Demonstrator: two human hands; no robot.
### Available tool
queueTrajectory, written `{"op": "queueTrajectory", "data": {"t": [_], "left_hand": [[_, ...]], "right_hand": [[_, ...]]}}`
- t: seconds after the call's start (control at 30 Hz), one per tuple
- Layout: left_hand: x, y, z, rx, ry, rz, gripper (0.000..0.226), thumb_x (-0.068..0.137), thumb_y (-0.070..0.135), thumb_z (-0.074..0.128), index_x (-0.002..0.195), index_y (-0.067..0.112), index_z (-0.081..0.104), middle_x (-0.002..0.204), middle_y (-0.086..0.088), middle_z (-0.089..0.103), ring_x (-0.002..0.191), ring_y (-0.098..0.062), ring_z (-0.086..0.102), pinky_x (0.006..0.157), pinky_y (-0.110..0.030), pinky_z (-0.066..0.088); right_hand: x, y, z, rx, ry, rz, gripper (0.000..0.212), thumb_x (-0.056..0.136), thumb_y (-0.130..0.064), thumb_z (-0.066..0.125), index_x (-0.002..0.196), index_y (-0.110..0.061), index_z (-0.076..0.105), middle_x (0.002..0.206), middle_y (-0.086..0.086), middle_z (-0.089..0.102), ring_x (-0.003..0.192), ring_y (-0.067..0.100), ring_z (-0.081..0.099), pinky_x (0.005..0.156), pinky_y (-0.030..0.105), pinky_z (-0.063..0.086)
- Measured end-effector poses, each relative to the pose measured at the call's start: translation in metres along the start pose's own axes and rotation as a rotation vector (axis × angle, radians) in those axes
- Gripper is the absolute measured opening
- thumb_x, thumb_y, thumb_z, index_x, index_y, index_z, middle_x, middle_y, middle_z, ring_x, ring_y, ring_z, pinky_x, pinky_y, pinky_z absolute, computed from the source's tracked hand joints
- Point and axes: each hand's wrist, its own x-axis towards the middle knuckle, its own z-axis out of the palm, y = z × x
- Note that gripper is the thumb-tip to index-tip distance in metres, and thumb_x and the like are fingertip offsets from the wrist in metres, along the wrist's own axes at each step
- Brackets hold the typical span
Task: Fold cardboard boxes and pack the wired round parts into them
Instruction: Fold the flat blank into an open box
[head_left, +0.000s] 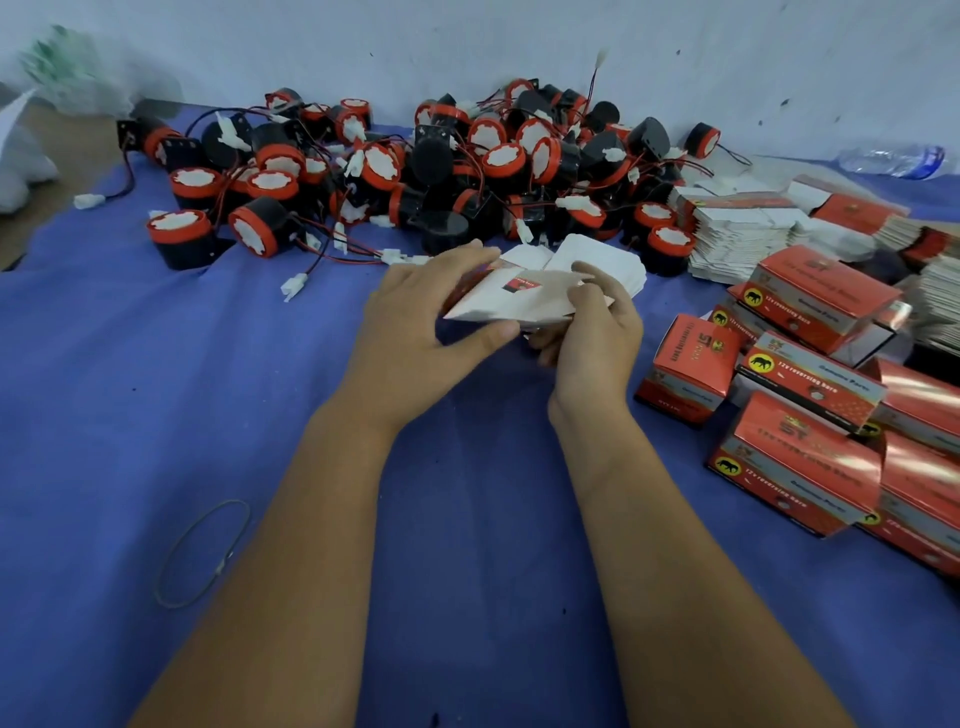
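Gripping a half-folded box (511, 299), both hands' fingers (470, 332) (box underside hidden).

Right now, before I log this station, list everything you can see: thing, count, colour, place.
wired round parts: large pile, too many to count, black with red rims and white faces, far side of cloth by the wall
unfolded box: one, white inside with red print, held in both hands at centre
flat box blanks: stacks, white and red, far right
folded boxes: about ten, red and silver, right side
wire loop: one, grey, near left on cloth
cloth: one, blue, covers the table
plastic bottle: one, clear, far right by the wall
plastic bags: white, far left, blurred
left hand: grips the box's left side
right hand: grips its right side
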Motion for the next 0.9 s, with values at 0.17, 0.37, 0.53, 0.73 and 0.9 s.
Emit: {"op": "queueTrajectory", "data": {"t": [0.17,0.37,0.53,0.73,0.9], "left_hand": [[0.001,0.013,-0.003,-0.444,0.127,-0.121,0.030,0.087,0.047,0.063,0.116,0.049,0.059,0.104,0.026,0.070,0.104,0.001,0.064,0.081,-0.012,0.050],[-0.001,0.016,0.002,-0.691,0.091,-0.207,0.035,0.093,0.030,0.064,0.126,0.029,0.053,0.117,0.012,0.066,0.101,0.001,0.065,0.074,-0.012,0.052],[0.003,0.014,0.004,-0.861,0.100,-0.296,0.032,0.092,0.035,0.048,0.124,0.035,0.048,0.124,0.004,0.061,0.102,-0.006,0.065,0.078,-0.021,0.053],[0.006,0.009,0.004,-0.797,0.228,-0.370,0.013,0.086,0.033,0.052,0.094,0.041,0.058,0.090,0.015,0.071,0.079,-0.004,0.068,0.060,-0.022,0.053],[0.003,0.013,0.012,-0.730,0.192,-0.381,0.024,0.095,0.023,0.042,0.108,0.041,0.052,0.095,0.019,0.070,0.082,-0.003,0.068,0.064,-0.020,0.054]], "right_hand": [[-0.009,0.002,0.007,0.027,-0.195,-0.223,0.017,0.093,-0.021,0.052,0.079,-0.023,0.061,0.078,-0.007,0.058,0.069,0.004,0.055,0.060,0.018,0.045],[-0.012,0.008,0.010,-0.056,-0.391,-0.191,0.019,0.087,-0.037,0.059,0.103,-0.027,0.059,0.108,-0.005,0.066,0.101,0.009,0.064,0.086,0.027,0.053],[-0.016,0.010,0.015,-0.035,-0.389,-0.172,0.031,0.094,-0.033,0.056,0.124,-0.026,0.055,0.116,-0.004,0.068,0.110,0.013,0.064,0.095,0.036,0.053],[-0.016,0.012,0.020,-0.110,-0.325,-0.151,0.044,0.095,-0.033,0.061,0.136,-0.023,0.051,0.127,-0.001,0.063,0.113,0.014,0.062,0.096,0.042,0.053],[-0.011,0.014,0.019,-0.089,-0.293,-0.133,0.026,0.093,-0.019,0.063,0.116,-0.031,0.059,0.115,-0.003,0.068,0.104,0.015,0.066,0.091,0.043,0.055]]}}
